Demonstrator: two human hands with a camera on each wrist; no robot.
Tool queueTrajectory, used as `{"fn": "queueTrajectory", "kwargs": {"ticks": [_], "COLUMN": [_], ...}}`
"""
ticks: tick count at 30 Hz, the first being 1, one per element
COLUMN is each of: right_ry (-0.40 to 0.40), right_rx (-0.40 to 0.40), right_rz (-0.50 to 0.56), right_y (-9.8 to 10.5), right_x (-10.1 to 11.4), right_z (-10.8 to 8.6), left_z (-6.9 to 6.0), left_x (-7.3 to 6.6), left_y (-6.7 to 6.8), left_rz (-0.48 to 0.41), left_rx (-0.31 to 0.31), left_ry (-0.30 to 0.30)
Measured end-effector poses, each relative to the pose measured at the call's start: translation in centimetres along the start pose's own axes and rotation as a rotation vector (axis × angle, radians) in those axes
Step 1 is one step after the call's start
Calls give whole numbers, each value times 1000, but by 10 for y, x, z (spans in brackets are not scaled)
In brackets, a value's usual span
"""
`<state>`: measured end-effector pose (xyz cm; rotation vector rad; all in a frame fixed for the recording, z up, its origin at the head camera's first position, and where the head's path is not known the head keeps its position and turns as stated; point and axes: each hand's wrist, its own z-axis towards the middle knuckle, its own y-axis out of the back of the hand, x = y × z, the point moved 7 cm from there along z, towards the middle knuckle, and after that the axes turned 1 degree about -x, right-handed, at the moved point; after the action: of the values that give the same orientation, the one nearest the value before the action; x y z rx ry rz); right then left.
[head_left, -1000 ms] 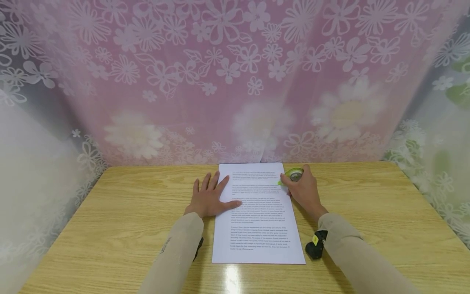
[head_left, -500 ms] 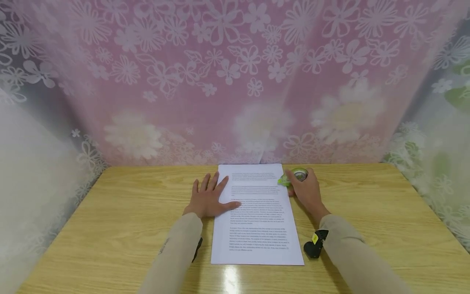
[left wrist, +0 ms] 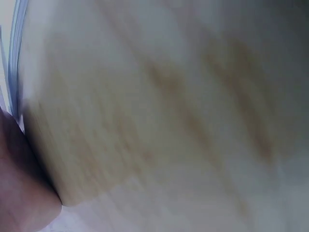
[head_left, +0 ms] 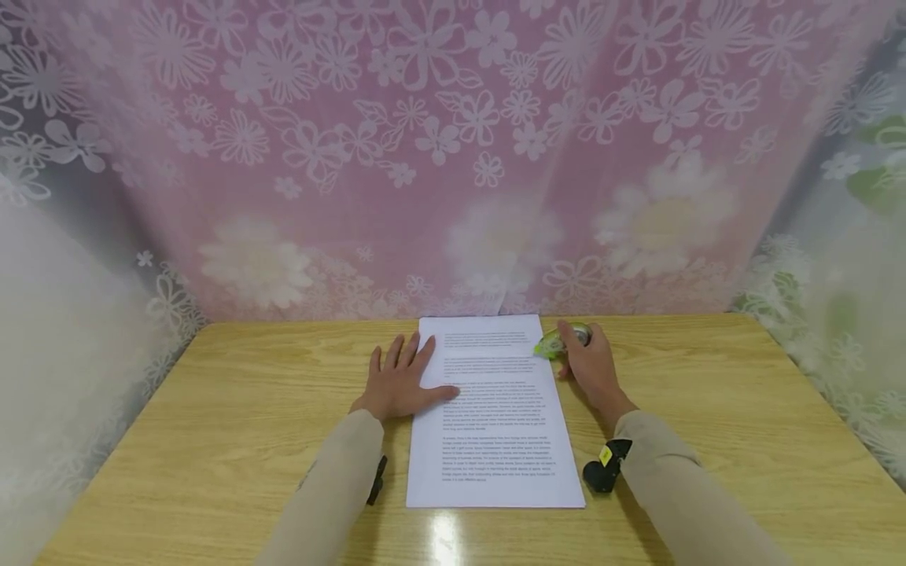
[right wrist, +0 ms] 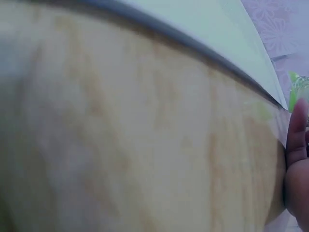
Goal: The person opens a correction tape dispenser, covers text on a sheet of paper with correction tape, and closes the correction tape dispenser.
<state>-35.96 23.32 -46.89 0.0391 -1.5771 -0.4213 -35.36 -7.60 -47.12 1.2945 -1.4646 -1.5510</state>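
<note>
A stack of printed paper point(head_left: 495, 491) lies on the wooden table in the head view, its text running in several paragraphs. My left hand point(head_left: 399, 387) rests flat on its left side, fingers spread and thumb across the text. At the upper right edge of the stack, my right hand point(head_left: 593, 368) grips a green correction tape point(head_left: 549, 344) from the right, tip at the paper's margin. Only part of the left hand point(left wrist: 26, 186) shows in the left wrist view. The right wrist view catches a finger point(right wrist: 297, 130) beside the green plastic point(right wrist: 292, 92).
The wood-grain table point(head_left: 233, 424) extends to both sides of the paper. A pink floral curtain point(head_left: 396, 196) hangs along its back edge, with paler floral cloth point(head_left: 835, 314) on the right. A black wrist camera point(head_left: 605, 468) sits under the right forearm.
The correction tape has turned in my right hand's grip, its round side now less visible and its tip still near the paper's edge. My left hand has stayed on the paper.
</note>
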Motion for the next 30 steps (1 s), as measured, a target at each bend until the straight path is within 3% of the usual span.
{"fn": "queueTrajectory", "kwargs": {"ticks": [5, 11, 14, 20, 24, 30], "right_ry": [-45, -65, -74, -35, 5, 52], "right_rx": [23, 29, 32, 108, 173, 218], "right_rz": [112, 236, 237, 179, 164, 162], "right_y": [-1, 0, 0, -6, -14, -21], "right_x": [-2, 3, 8, 27, 43, 68], "right_z": [1, -2, -4, -11, -20, -36], "left_z": [-2, -1, -1, -2, -2, 0], "left_x": [3, 9, 9, -3, -22, -51], "left_y": [2, 10, 19, 39, 45, 46], "left_rz": [-52, -278, -352, -390, -476, -687], "left_rx": [-17, -101, -171, -304, -280, -199], "left_ry": [10, 11, -8, -9, -27, -119]}}
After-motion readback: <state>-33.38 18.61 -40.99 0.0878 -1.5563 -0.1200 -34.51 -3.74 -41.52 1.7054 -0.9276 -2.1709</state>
